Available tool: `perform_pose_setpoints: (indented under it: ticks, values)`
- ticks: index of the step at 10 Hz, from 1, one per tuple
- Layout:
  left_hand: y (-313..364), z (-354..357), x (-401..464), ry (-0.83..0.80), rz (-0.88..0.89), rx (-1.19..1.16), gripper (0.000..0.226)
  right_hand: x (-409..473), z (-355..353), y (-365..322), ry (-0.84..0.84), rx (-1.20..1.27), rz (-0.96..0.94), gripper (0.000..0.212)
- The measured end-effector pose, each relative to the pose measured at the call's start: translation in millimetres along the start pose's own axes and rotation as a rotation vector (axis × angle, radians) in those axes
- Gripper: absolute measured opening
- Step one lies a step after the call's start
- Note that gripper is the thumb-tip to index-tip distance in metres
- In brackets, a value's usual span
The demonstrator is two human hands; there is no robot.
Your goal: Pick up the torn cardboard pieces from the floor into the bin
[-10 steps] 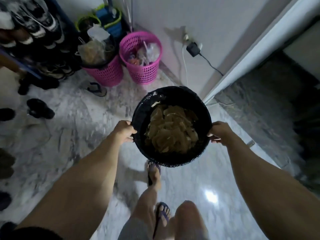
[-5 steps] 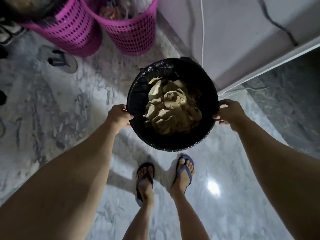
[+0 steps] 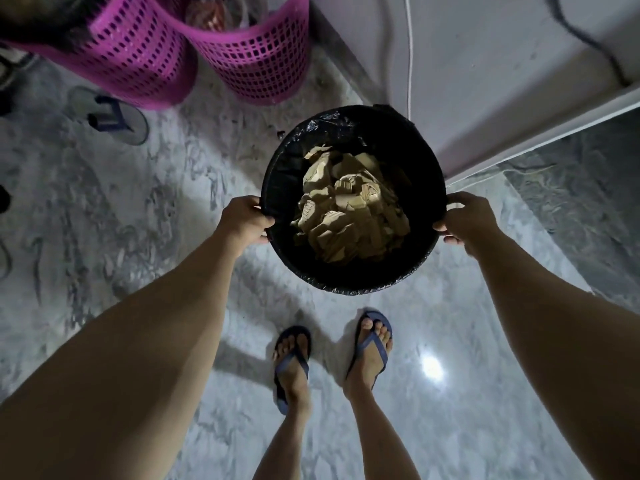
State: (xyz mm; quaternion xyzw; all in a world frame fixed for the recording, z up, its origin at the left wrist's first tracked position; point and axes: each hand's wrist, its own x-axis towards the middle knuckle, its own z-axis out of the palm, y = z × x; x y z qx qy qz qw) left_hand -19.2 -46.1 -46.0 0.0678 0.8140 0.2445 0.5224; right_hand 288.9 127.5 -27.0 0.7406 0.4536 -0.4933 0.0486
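Gripping opposite sides of the bin (image 3: pixel 353 275) rim — left hand (image 3: pixel 244 220) and right hand (image 3: pixel 467 220), arms outstretched, fingers curled round it — cardboard pieces (image 3: pixel 349 209) heaped inside.

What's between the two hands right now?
In the head view, the black bin full of torn cardboard sits between the left hand and right hand.

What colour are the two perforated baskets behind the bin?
Bright pink baskets, seen in the head view, standing past the black-lined bin.
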Motion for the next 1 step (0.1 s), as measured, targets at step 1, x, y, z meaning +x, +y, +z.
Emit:
perform_pose_setpoints:
  ticks: [1]
  values:
    - [-0.2,3.9,1.3,0.078,-0.044,-0.048,0.051,-5.0,3.1,1.5,0.102,-0.063,-0.044,0.062]
